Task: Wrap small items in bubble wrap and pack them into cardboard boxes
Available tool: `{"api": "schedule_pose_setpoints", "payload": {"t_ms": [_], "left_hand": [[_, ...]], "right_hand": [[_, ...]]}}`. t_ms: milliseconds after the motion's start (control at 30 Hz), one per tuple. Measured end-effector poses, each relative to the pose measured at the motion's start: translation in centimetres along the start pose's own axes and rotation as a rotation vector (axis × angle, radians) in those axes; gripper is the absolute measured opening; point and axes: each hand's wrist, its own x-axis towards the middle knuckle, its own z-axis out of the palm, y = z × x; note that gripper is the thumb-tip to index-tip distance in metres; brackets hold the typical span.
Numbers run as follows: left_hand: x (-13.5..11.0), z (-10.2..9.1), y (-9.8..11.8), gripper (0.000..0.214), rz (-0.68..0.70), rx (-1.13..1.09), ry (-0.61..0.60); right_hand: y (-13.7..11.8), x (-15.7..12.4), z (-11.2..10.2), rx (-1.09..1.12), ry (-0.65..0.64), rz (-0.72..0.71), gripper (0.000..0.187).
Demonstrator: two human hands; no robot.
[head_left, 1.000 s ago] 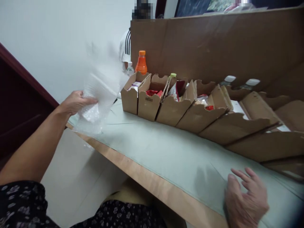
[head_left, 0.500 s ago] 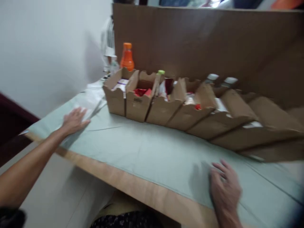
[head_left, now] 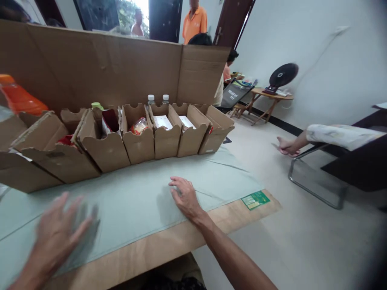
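My left hand [head_left: 59, 233] hovers, slightly blurred, over the pale green cloth [head_left: 130, 201] with its fingers spread and nothing in them. On the same cloth, farther right, my right hand [head_left: 186, 197] rests with loosely bent, parted fingers and holds nothing. Beyond both hands stands a row of cardboard bins [head_left: 167, 143]. Inside some of them are a red packet [head_left: 66, 139], a clear packet with red and orange print [head_left: 140, 126] and white boxes [head_left: 162, 122]. The other contents are partly hidden by the bin walls.
A tall cardboard panel [head_left: 121, 68] stands behind the bins, with an orange bottle [head_left: 22, 96] at left. A green label [head_left: 255, 200] is on the table's wooden edge. Off to the right are a fan [head_left: 283, 75] on a small table and a seated person's leg [head_left: 294, 145].
The view has swung right, bringing the right end of the bin row and the room into sight. My left hand has left the white plastic at the table's left end.
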Motion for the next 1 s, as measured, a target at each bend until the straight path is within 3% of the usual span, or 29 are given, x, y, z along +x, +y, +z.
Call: {"api": "schedule_pose_setpoints", "payload": {"t_ms": [100, 167, 233, 267, 333, 400, 467, 567, 733, 900, 1000], "left_hand": [[2.5, 1.9, 7.5, 0.063, 0.104, -0.123, -0.025], [2.6, 2.2, 10.2, 0.063, 0.137, -0.129, -0.079], [2.2, 2.1, 11.1, 0.064, 0.137, -0.100, -0.108], [2.1, 2.0, 11.1, 0.065, 0.137, -0.084, -0.116], [1.9, 1.7, 10.8, 0.067, 0.139, -0.059, -0.130], [2.1, 1.5, 10.5, 0.067, 0.149, -0.049, -0.157], [2.2, 1.4, 10.5, 0.066, 0.145, -0.052, -0.173], [2.4, 1.3, 10.9, 0.064, 0.115, -0.069, -0.163], [2.4, 0.8, 11.3, 0.064, 0.125, -0.099, -0.170], [2.5, 0.3, 11.7, 0.064, 0.106, -0.121, -0.169], [2.5, 0.0, 12.0, 0.064, 0.075, -0.136, -0.106]], "right_hand": [[1.9, 2.9, -4.7, -0.033, 0.016, -0.064, 0.025], [4.0, 6.3, -9.2, -0.170, 0.112, -0.070, 0.032], [6.2, 10.3, -13.7, -0.416, 0.223, -0.028, 0.045], [7.2, 12.3, -15.6, -0.536, 0.216, 0.019, 0.053], [8.9, 15.5, -18.2, -0.716, 0.048, 0.080, 0.052], [9.6, 17.5, -19.4, -0.779, -0.120, 0.098, 0.036], [9.5, 17.9, -19.9, -0.785, -0.220, 0.084, 0.025], [8.0, 16.3, -20.2, -0.803, -0.325, 0.041, 0.020], [2.5, 14.2, -19.5, -0.661, -0.502, -0.042, 0.013], [-4.3, 16.4, -14.8, -0.554, -0.562, -0.042, 0.014], [-8.3, 18.2, -11.5, -0.516, -0.566, -0.060, 0.012]]}}
